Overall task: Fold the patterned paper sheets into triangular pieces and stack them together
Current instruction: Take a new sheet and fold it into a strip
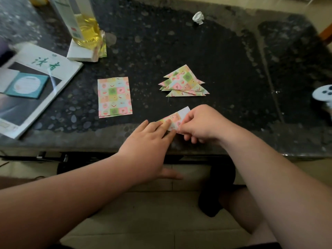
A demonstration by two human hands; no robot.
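A small stack of flat patterned paper sheets [114,97] lies on the dark table [179,51], left of centre. Further right sits a pile of several folded patterned triangles [184,83], fanned over one another. Near the table's front edge lies a partly folded patterned sheet [177,118] with its white back showing at the far corner. The straight fingers of my left hand [150,141] press down on its left part. My right hand [203,123] pinches its right edge between thumb and curled fingers.
A magazine [36,87] with a teal booklet [27,85] lies at the left. A bottle of yellow liquid [84,24] stands on a white pad at back left. A crumpled white paper ball [198,17] sits at the back. A white object [323,93] rests at the right edge.
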